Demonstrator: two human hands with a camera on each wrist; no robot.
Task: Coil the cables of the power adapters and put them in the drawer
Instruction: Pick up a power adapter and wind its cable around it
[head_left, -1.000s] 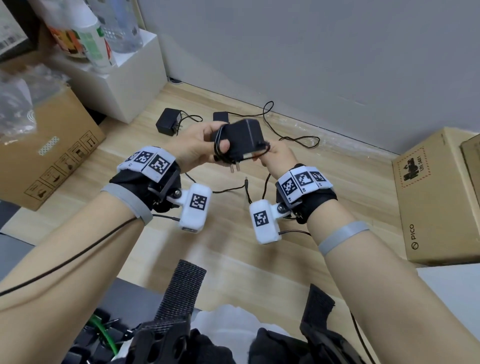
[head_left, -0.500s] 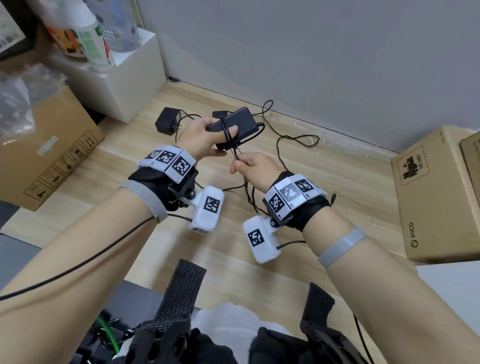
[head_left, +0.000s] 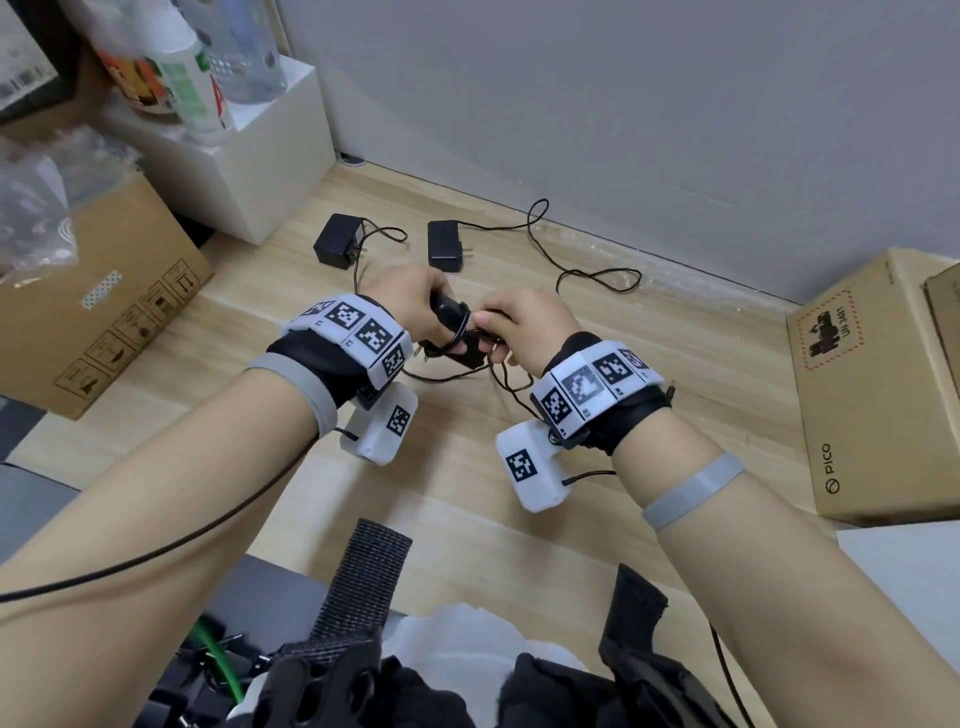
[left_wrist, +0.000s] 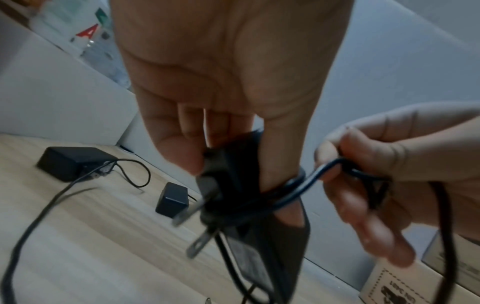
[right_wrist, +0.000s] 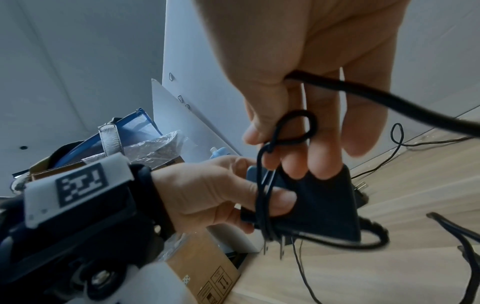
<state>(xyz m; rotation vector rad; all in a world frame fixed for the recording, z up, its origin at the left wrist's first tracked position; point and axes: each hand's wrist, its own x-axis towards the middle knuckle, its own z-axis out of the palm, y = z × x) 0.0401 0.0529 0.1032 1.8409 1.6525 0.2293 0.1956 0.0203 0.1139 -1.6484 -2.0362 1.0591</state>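
My left hand (head_left: 410, 301) grips a black power adapter (head_left: 448, 315) above the wooden surface, with its prongs (left_wrist: 197, 244) pointing down. Several turns of its thin black cable (left_wrist: 293, 185) lie round the body. My right hand (head_left: 524, 327) pinches a loop of that cable (right_wrist: 293, 127) right beside the adapter (right_wrist: 324, 209). The rest of the cable hangs below both hands. Two more black adapters (head_left: 335, 241) (head_left: 445, 247) lie farther back, their cables loose; one cable (head_left: 597, 275) snakes towards the wall. No drawer is in view.
A white box (head_left: 249, 171) with bottles on it stands at the back left. In front of it sits a cardboard box (head_left: 104, 291). Another cardboard box (head_left: 872, 389) marked PICO stands at the right. The grey wall closes the far side.
Both hands have come down and nearer to me with the adapter. The right hand has carried the cable round the adapter again. The two adapters behind now show.
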